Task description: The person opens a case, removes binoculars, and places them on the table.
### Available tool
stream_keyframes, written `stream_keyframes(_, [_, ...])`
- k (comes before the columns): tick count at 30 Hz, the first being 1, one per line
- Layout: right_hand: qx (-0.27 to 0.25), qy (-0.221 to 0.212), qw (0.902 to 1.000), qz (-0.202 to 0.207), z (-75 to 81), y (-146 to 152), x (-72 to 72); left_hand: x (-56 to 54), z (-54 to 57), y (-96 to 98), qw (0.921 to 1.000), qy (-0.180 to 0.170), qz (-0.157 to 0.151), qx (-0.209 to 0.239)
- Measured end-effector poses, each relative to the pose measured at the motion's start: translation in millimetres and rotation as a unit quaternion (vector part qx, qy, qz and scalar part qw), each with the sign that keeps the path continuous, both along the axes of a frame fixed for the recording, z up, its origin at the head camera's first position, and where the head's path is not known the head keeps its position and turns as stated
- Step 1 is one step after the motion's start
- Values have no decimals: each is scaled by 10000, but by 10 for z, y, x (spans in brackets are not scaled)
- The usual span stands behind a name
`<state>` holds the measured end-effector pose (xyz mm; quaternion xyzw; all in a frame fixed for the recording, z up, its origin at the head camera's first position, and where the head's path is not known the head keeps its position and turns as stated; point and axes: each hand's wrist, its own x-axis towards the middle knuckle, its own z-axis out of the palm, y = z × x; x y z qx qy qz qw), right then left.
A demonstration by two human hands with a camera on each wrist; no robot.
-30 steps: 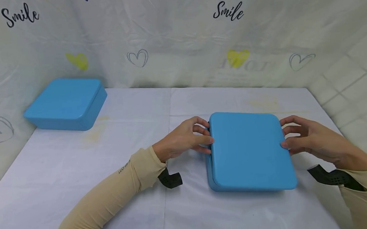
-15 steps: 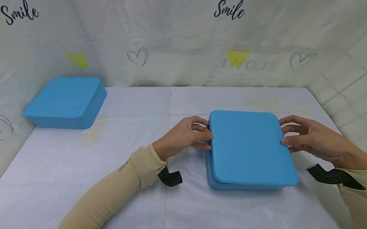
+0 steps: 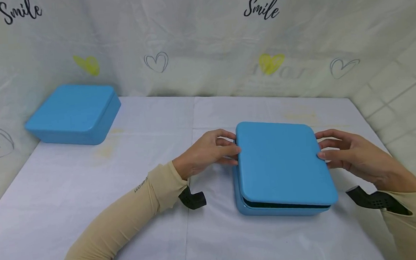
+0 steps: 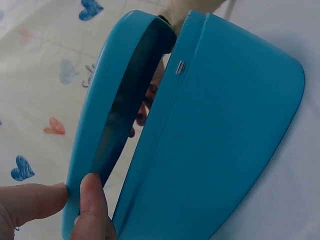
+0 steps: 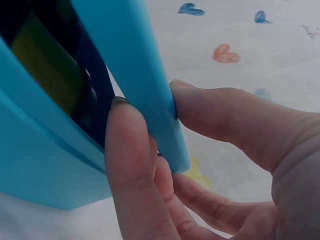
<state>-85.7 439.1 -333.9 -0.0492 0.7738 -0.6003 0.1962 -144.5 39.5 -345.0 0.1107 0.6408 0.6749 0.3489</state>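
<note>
On the right of the table, a blue box has its lid [image 3: 281, 161] lifted off the base [image 3: 282, 210] and tilted, leaving a dark gap along the near side. My left hand [image 3: 209, 151] grips the lid's left edge; in the left wrist view, thumb and finger pinch the lid's rim [image 4: 82, 150] above the base wall [image 4: 215, 110]. My right hand [image 3: 360, 156] holds the opposite edge, and in the right wrist view its thumb and fingers pinch the rim [image 5: 140, 65]. Inside the gap there, a yellow-green patch [image 5: 45, 60] shows; its kind I cannot tell.
A second blue box [image 3: 76, 112], with its lid on, stands at the table's far left corner. The table has a white cloth [image 3: 157, 236]. Behind it hangs a pale sheet [image 3: 202, 39] printed with hearts and words.
The lid's near edge has risen off the base, opening a gap that was not there before. Both hands keep their hold on the lid's sides. The left box stays in place.
</note>
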Motion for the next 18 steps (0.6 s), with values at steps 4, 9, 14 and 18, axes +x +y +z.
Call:
stream_keyframes(4, [-115, 28, 9999, 28, -6, -8, -4, -6, -5, -5, 10000, 26, 23, 9])
stream_keyframes(9, [-254, 32, 9997, -2, -18, -9, -4, -11, -15, -12, 10000, 21, 62, 7])
stream_keyframes(14, [-258, 17, 9996, -71, -24, -24, -5, -14, -13, -23, 10000, 2, 51, 30])
stream_keyframes(18, [-152, 2, 9998, -99, -20, -34, -8, -26, -6, -23, 10000, 46, 42, 74])
